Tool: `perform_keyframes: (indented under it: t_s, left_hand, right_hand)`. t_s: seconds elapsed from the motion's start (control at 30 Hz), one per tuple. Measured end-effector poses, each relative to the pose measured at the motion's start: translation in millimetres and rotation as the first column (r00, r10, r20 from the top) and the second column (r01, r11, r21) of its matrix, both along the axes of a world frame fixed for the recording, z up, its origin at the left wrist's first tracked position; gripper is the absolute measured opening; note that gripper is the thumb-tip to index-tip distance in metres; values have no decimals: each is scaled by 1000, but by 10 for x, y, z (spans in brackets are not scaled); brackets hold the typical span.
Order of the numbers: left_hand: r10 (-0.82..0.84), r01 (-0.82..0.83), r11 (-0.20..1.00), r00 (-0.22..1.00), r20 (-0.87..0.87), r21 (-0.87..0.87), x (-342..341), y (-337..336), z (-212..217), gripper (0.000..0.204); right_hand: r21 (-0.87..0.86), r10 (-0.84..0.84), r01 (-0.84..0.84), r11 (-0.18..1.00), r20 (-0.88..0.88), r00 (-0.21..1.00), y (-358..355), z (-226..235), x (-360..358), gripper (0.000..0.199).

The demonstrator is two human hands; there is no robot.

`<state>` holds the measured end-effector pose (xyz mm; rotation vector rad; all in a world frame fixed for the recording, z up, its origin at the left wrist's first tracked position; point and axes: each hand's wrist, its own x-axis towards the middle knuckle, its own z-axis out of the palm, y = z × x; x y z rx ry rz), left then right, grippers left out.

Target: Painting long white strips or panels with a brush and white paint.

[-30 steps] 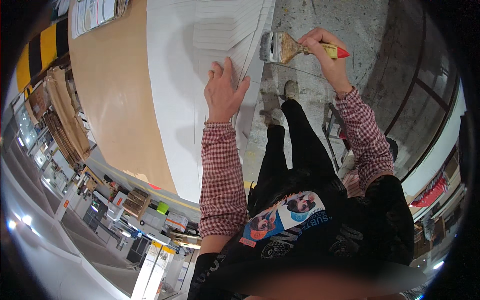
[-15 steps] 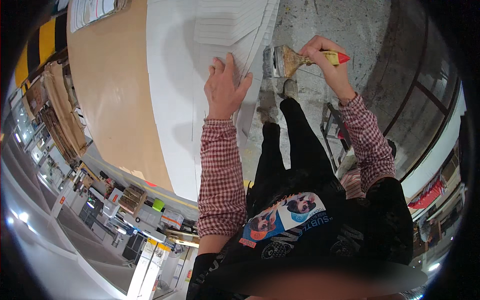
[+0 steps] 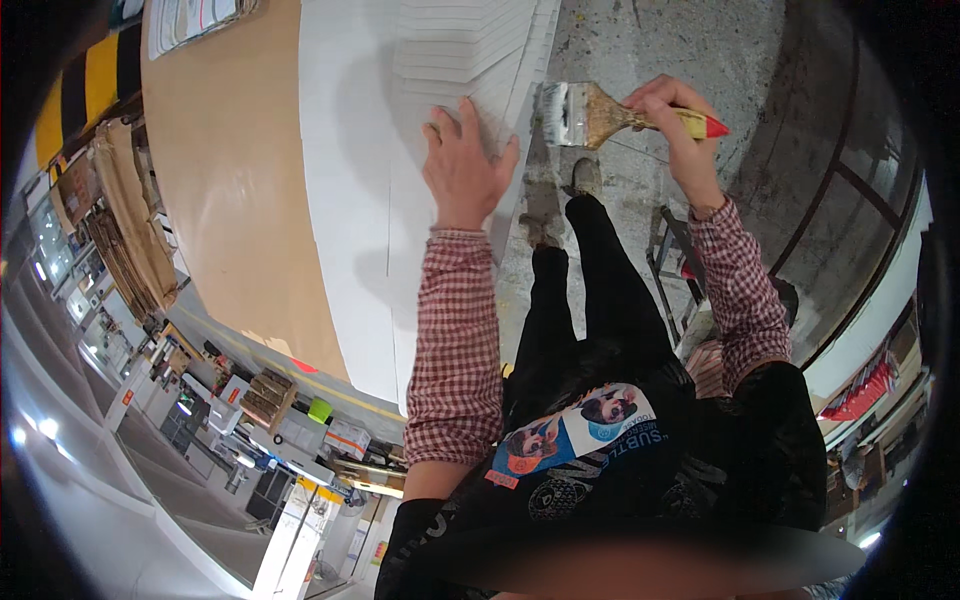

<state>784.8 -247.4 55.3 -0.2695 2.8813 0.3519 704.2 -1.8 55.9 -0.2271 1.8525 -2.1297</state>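
Observation:
My left hand (image 3: pixel 463 160) lies flat, fingers spread, on a stack of large white sheets (image 3: pixel 350 150) near their right edge. My right hand (image 3: pixel 680 125) grips the yellow, red-tipped handle of a wide flat paintbrush (image 3: pixel 590 112). Its pale bristles point left and hover just off the edge of the sheets, level with my left hand's fingertips. Both sleeves are red-and-white checked.
The white sheets rest on a brown worktable (image 3: pixel 215 150). Below me are my black trousers and shoes on a stained concrete floor (image 3: pixel 650 40). A metal step frame (image 3: pixel 670 255) stands to the right. Shelves with boxes and small items (image 3: pixel 270 410) line the left.
My left hand slid slightly up the white sheets. My right hand shifted the brush a little, keeping its bristles near the sheets' edge.

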Motion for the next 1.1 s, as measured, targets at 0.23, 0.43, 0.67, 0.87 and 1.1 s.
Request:
perform_keyframes:
  t_s: [0.23, 0.43, 0.67, 0.87, 1.1]
  left_hand:
    - [269, -282, 956, 953, -143, -81, 551, 376, -446, 100]
    - [222, -222, 972, 975, -8, -76, 849, 212, -184, 98]
    - [115, -130, 983, 987, 116, 126, 736, -22, 127, 79]
    - [102, -128, 973, 984, 143, 191, 648, -18, 190, 69]
    - [41, -54, 984, 996, 81, 171, 663, -36, 147, 71]
  right_hand:
    - [75, -65, 68, 995, -47, 997, 79, -73, 69, 15]
    - [87, -93, 107, 990, -158, 983, 43, -117, 134, 9]
    - [9, -148, 155, 988, -239, 960, -52, -174, 4, 10]
    - [38, -97, 107, 994, -198, 975, -23, -257, 319, 9]
    - [68, -148, 171, 983, -259, 954, -17, -224, 172, 9]
